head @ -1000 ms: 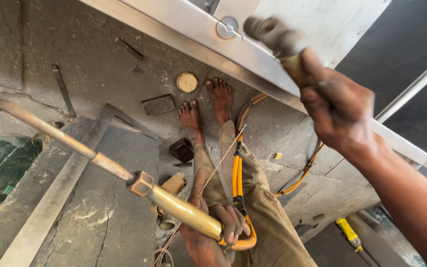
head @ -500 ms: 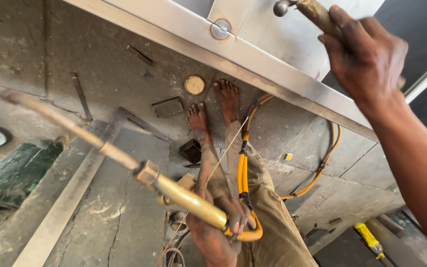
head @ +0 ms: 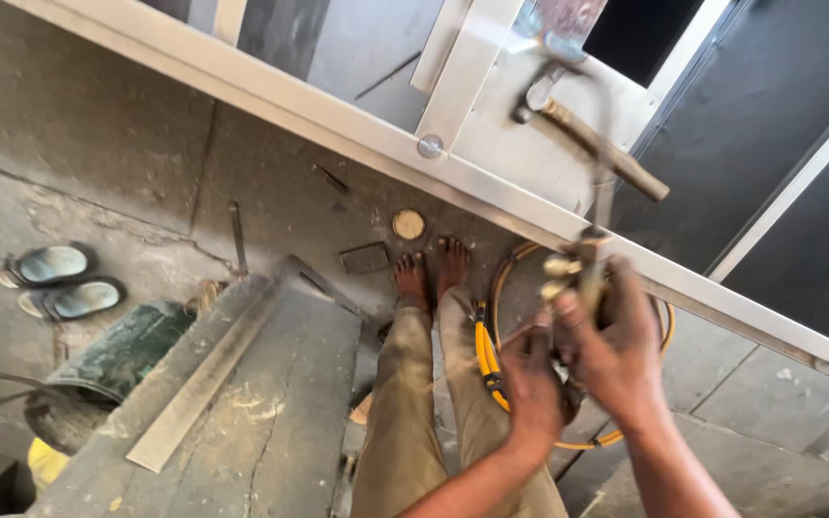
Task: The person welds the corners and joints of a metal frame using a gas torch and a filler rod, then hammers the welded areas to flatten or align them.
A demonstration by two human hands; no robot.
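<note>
Head view: both hands, right hand (head: 616,341) and left hand (head: 534,379), clasp the brass torch valve (head: 573,273) (hammer (head: 592,144) lying on the steel frame (head: 357,125)). Adjust slowly, nozzle away.

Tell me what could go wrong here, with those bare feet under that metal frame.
1. A hammer lies loose on the sloping metal frame; it could slide off onto the bare feet just below.
2. The yellow hose loops on the floor beside the feet, so a step might snag it.
3. Both the left hand and the right hand grip a brass torch fitting close together; fingers there might get pinched or burned.
</note>
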